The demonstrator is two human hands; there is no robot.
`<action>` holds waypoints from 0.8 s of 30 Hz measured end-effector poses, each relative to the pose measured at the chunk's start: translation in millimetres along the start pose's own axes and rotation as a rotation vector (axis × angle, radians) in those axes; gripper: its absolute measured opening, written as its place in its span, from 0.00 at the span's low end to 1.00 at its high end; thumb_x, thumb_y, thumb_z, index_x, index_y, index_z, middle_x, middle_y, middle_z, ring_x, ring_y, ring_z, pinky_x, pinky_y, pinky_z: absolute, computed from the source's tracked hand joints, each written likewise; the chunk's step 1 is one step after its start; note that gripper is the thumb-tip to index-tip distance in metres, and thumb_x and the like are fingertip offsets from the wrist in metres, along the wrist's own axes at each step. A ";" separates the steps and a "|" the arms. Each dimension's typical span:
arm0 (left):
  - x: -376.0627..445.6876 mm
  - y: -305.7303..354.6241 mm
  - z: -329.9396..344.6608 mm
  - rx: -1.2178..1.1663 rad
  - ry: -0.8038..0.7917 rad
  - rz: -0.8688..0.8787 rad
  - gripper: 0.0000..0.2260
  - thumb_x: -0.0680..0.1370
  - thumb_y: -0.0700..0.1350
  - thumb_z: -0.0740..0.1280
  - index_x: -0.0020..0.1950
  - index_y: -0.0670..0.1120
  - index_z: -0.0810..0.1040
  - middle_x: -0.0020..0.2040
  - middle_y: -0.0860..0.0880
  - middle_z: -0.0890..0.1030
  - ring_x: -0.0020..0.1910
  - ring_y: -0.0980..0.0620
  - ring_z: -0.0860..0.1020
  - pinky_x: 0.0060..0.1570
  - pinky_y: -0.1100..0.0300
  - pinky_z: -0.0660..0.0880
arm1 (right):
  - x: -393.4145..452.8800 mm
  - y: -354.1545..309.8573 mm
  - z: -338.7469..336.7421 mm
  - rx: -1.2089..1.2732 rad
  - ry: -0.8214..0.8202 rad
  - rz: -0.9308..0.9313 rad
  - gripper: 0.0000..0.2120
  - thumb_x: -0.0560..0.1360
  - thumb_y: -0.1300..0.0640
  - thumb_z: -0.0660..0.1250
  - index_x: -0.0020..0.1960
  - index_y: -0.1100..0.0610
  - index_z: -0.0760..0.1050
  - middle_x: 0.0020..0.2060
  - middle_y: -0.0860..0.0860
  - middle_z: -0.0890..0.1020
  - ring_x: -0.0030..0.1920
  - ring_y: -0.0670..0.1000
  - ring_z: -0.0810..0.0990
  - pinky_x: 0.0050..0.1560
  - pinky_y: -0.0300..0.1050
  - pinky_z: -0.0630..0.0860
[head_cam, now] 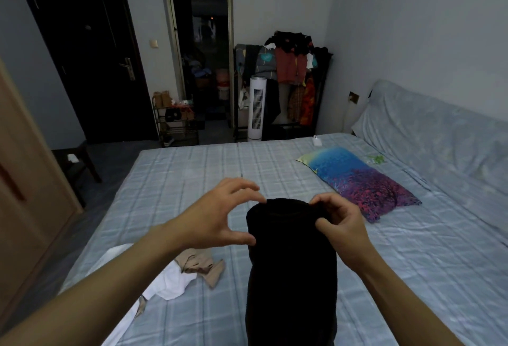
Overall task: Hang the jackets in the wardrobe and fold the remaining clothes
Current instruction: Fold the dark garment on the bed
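I see a wide bed (pixel 192 169) filling the lower and middle frame, covered in a pale blue checked sheet. Lying directly on it: a pillow (pixel 357 180) printed in blue and purple at right of centre, a small white object (pixel 317 141) near the far edge, a white garment (pixel 170 282) and a beige garment (pixel 200 264) touching each other at lower left. A light blue rolled quilt (pixel 439 131) runs along the right edge by the wall.

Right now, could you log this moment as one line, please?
right hand pinches black garment | left hand open beside it | over bed
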State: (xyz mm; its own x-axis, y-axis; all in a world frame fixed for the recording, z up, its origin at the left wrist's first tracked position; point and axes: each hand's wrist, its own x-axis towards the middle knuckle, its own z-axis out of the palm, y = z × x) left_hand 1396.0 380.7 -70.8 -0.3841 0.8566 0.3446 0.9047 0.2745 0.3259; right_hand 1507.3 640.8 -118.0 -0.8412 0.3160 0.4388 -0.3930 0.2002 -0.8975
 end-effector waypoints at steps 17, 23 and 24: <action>1.4 7.3 -1.6 0.015 -0.139 0.026 0.18 0.69 0.65 0.73 0.54 0.58 0.79 0.65 0.63 0.71 0.60 0.60 0.74 0.54 0.55 0.77 | 4.9 -20.3 9.7 0.113 -0.121 0.015 0.18 0.61 0.72 0.61 0.45 0.56 0.80 0.40 0.50 0.82 0.41 0.46 0.80 0.42 0.35 0.76; -17.5 2.8 -17.9 0.274 0.177 -0.053 0.19 0.69 0.67 0.71 0.47 0.53 0.80 0.44 0.59 0.76 0.41 0.59 0.75 0.41 0.59 0.75 | 11.3 -21.8 12.4 0.102 -0.085 -0.032 0.18 0.65 0.75 0.63 0.45 0.56 0.80 0.40 0.50 0.83 0.45 0.47 0.82 0.42 0.37 0.78; -20.5 5.6 -18.7 0.283 0.215 -0.062 0.18 0.69 0.67 0.71 0.46 0.53 0.79 0.43 0.60 0.75 0.40 0.59 0.74 0.40 0.60 0.74 | 12.2 -21.8 12.7 0.100 -0.076 -0.036 0.19 0.66 0.77 0.63 0.45 0.56 0.80 0.41 0.49 0.83 0.45 0.47 0.82 0.42 0.37 0.78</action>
State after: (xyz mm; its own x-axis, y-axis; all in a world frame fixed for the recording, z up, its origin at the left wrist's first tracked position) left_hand 1405.4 356.6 -59.5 -0.4422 0.7312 0.5194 0.8824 0.4585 0.1059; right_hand 1501.0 628.5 -93.6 -0.8503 0.2381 0.4694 -0.4551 0.1155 -0.8829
